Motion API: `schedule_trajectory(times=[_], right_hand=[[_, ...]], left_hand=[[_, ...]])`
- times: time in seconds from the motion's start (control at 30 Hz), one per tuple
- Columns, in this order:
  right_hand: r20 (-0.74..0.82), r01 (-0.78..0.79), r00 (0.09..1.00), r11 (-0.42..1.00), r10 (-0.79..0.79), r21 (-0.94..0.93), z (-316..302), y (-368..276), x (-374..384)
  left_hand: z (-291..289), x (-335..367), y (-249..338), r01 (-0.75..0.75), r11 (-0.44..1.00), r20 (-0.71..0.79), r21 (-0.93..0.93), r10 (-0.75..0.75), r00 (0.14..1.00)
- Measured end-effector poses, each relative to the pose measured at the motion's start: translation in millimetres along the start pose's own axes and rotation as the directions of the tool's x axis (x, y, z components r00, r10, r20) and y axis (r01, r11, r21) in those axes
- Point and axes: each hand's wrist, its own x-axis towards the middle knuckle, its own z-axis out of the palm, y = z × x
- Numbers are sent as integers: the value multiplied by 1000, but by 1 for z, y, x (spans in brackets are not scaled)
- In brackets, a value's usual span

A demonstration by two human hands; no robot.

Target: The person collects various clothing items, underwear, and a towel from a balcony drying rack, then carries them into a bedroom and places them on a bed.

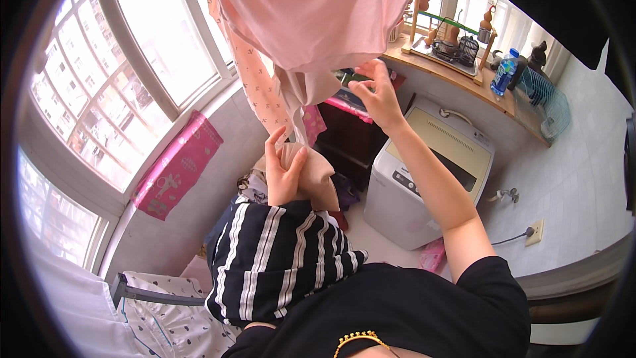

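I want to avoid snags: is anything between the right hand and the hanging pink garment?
Nothing visible. The right hand is raised and open, its fingertips close to the lower edge of the pink garment; whether they touch is unclear. The striped cloth lies over the other arm, clear of that gap.

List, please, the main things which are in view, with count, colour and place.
Plain garment: 1, pink, top centre
Patterned garment: 1, peach, upper centre
Beige cloth: 1, beige, centre
Striped cloth: 1, black-and-white, lower centre
Washing machine: 1, light grey, right of centre
Patterned cover: 1, pink, left
Bottle: 1, blue, upper right
Tap: 1, silvery, right
Shirt: 1, black, bottom
Left hand: 1, bare, by beige cloth
Right hand: 1, bare, by plain garment
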Motion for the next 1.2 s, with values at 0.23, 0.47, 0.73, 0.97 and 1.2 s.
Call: schedule_trajectory(times=[0.23,0.47,0.73,0.97,1.2], right_hand=[[-152,271,960,912,-234,308,0,-26,5],[215,134,969,990,-123,-35,14,-23,6],[261,80,965,980,-31,-181,36,-10,7],[309,120,951,938,-15,-326,53,4,29],[291,197,946,967,-144,-163,64,-1,15]], left_hand=[[11,4,3,-45,994,50,97,40,998],[25,17,6,-137,970,26,202,134,991],[31,34,22,-313,783,9,537,366,931],[20,38,21,-286,769,-60,572,388,920],[9,40,23,-266,755,-110,600,408,906]])
